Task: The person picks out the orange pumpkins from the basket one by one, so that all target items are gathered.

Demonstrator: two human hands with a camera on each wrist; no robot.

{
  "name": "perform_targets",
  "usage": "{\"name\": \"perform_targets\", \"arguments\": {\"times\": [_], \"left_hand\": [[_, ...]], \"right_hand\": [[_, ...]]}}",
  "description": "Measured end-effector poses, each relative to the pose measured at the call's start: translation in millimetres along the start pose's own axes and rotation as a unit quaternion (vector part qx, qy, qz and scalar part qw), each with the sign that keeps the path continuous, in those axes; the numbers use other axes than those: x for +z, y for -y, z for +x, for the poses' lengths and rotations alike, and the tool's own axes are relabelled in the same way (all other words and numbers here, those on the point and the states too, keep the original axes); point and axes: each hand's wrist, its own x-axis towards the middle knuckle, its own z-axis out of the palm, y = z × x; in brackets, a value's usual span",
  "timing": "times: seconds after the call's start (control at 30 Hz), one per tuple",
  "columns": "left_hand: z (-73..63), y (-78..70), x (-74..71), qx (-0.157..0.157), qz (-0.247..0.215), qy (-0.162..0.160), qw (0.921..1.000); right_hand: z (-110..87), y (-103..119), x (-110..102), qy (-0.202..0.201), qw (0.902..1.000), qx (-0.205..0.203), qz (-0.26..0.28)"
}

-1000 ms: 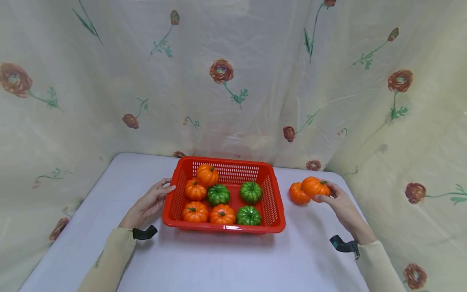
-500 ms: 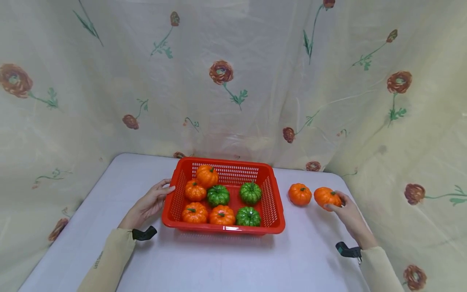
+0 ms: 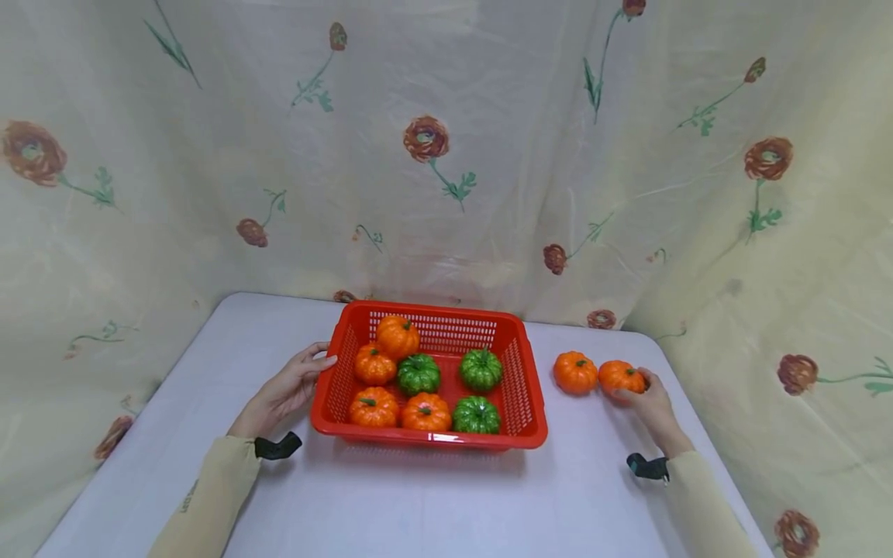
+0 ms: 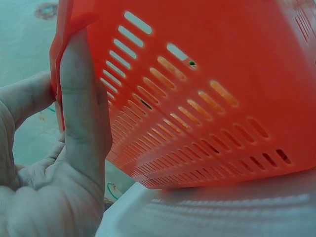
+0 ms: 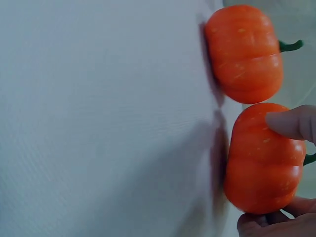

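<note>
My left hand [image 3: 291,381] grips the left rim of a red plastic basket [image 3: 429,439]; the left wrist view shows that rim between thumb and fingers, beside the basket's slotted wall [image 4: 222,133]. In the basket sit several small pumpkins, among them an orange pumpkin [image 3: 397,338] at the back left and a green pumpkin [image 3: 477,416] at the front right. On the table's right side, my right hand [image 3: 652,404] holds an orange pumpkin [image 5: 264,163] between thumb and fingers, low at the tabletop. A second orange pumpkin [image 3: 575,373] stands just to its left.
The white table [image 3: 391,504] meets a hanging floral cloth [image 3: 446,256] at the back, close behind the basket. More of this cloth hangs along the left and right sides, near the right forearm.
My right hand has brought its orange pumpkin down and slightly right, from in front of the other orange pumpkin to the tabletop beside it. The left hand and basket stay put.
</note>
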Motion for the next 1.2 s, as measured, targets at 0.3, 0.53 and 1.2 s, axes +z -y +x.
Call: {"name": "perform_targets", "arguments": {"times": [0.3, 0.53, 1.2], "left_hand": [[1.4, 0.8, 0.5, -0.003, 0.013, -0.019, 0.9997], [0.7, 0.7, 0.5, -0.003, 0.024, -0.016, 0.9996], [0.7, 1.0, -1.7, 0.002, 0.025, -0.004, 0.9997]], "right_hand": [[11.3, -2.0, 8.5, -0.016, 0.9997, -0.014, -0.008], [8.1, -1.3, 9.1, -0.006, 0.9999, -0.002, -0.01], [-16.7, 29.7, -2.8, 0.005, 0.9995, 0.03, 0.002]]}}
